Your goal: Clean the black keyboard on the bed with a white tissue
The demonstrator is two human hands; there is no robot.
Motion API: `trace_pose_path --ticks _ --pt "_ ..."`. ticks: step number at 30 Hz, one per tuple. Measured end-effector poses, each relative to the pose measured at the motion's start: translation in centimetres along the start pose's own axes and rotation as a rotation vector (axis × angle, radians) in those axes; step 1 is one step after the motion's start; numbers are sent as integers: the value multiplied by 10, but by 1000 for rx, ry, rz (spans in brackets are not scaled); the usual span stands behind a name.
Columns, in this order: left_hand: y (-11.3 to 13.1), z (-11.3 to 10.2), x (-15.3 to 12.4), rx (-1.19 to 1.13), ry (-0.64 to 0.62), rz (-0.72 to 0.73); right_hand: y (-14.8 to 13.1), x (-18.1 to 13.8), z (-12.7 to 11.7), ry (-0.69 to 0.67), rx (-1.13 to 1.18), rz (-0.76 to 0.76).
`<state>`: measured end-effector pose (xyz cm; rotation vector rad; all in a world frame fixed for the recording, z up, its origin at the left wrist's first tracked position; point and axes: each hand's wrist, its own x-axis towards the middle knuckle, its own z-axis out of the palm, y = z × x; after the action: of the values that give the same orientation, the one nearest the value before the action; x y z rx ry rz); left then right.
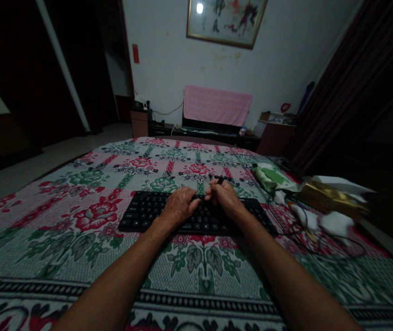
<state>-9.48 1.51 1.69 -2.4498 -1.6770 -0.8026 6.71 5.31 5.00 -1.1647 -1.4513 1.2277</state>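
Observation:
A black keyboard (137,212) lies flat on the patterned cloth in front of me. Over its middle, my left hand (180,204) is closed, palm down, with thumb and fingers drawn together. Something dark shows at those fingertips, too small to name. My right hand (224,196) is just to the right, also above the keys, its fingers curled into a grip. From the top of that grip sticks a small black object (220,180); its lower part is hidden in the fingers. The fingertips of both hands almost meet.
A floral cloth (96,257) covers the table. On the right lie a green tissue pack (272,177), a gold box (332,200), crumpled white tissues (336,224) and a looping black cable (307,250). Beyond the table, a pink towel (217,105) hangs over a screen.

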Motion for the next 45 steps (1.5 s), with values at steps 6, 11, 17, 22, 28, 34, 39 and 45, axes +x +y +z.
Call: trace_pose_path --ticks 6,11,17,22,28,34,39,45 --pt "2 -2 1 24 -29 -22 0 -8 4 -161 -334 -50" --pt "3 -4 1 35 -58 16 1 -9 4 -239 -344 -45" --pt "5 -4 0 71 -30 73 -2 -10 3 -233 -362 16" --pt "6 -9 0 73 -18 68 0 -9 4 -205 -406 -33" --pt "2 -12 0 111 -54 -91 4 14 -24 62 -754 -217" --pt "3 -12 -1 122 -108 -110 9 60 -41 185 -1095 -128" --pt "3 -11 -1 120 -100 -120 23 90 -29 148 -1217 -155" --pt "2 -8 -2 110 -87 -123 31 112 -21 151 -1386 -176"
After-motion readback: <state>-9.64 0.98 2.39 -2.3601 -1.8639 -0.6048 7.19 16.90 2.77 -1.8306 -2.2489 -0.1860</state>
